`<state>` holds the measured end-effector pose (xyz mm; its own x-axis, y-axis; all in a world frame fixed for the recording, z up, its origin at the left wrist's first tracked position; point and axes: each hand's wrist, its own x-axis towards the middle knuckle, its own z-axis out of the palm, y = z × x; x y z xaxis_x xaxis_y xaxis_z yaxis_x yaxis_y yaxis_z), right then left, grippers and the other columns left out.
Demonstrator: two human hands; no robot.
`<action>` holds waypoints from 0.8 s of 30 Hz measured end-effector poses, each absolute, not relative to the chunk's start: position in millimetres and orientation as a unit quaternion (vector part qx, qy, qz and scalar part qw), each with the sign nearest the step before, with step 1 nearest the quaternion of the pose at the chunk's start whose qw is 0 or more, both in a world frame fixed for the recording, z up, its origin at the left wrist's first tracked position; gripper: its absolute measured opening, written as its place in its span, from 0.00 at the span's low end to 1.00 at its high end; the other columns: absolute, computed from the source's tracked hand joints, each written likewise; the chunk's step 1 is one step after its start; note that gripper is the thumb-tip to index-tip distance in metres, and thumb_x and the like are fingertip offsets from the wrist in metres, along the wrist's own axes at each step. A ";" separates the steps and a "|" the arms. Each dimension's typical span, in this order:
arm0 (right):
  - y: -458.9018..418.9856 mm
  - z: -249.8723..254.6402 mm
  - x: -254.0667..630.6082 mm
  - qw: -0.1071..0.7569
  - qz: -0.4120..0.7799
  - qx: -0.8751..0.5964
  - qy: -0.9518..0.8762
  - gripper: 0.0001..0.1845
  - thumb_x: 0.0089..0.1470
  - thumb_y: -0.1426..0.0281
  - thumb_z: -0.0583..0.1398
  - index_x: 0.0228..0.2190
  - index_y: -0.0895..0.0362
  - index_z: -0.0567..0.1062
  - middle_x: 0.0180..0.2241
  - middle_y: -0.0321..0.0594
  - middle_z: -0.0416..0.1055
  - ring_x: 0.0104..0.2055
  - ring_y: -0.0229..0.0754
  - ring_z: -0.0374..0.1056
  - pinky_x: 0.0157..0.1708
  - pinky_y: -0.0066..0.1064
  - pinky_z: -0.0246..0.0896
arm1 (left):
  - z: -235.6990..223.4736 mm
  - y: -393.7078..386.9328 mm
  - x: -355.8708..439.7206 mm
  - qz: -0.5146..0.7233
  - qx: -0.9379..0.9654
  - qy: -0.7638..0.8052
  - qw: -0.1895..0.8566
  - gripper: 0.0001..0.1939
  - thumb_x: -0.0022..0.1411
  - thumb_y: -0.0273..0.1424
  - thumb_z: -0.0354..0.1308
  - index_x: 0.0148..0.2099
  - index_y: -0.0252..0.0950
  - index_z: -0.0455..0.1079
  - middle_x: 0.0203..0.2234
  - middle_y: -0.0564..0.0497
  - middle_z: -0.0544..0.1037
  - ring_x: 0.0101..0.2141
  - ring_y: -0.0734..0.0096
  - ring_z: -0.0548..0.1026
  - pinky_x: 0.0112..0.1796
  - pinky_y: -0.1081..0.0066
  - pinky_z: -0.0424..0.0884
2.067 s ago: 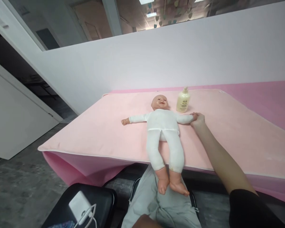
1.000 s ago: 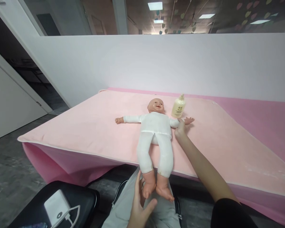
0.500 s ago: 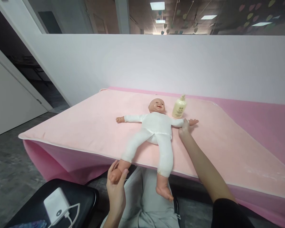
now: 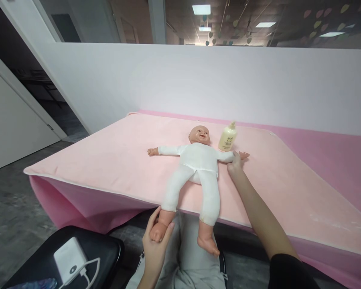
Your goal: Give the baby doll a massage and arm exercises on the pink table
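Note:
A baby doll (image 4: 197, 162) in a white suit lies on its back on a pale pink mat (image 4: 114, 160), arms spread and bare feet hanging over the near edge. My left hand (image 4: 156, 243) cups and grips the doll's left-side foot below the edge, fingers wrapped round it. My right hand (image 4: 234, 164) rests closed on the doll's sleeve near its wrist. A cream pump bottle (image 4: 228, 138) stands upright just beyond that hand, beside the doll's head.
The mat covers a darker pink table (image 4: 333, 152) that runs on to the right along a white wall. A black stool (image 4: 87, 257) at lower left carries a white power bank with a cable (image 4: 70, 265). My grey-trousered legs show below the doll.
My left hand rose from my lap, took the doll's foot and swung that leg out leftward, then brought it slightly back in. My right hand slid from the doll's hand to its sleeve.

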<state>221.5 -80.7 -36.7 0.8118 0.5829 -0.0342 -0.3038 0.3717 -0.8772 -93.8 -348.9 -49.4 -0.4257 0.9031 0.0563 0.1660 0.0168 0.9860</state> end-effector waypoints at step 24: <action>-77.6 -47.7 227.7 0.707 0.214 -0.587 -0.329 0.24 0.50 0.57 0.49 0.47 0.52 0.64 0.50 0.45 0.63 0.49 0.43 0.66 0.42 0.36 0.69 | -49.4 -349.8 -88.6 0.588 0.449 0.610 0.284 0.28 0.50 0.39 0.63 0.54 0.40 0.66 0.51 0.47 0.72 0.50 0.58 0.71 0.50 0.65 0.68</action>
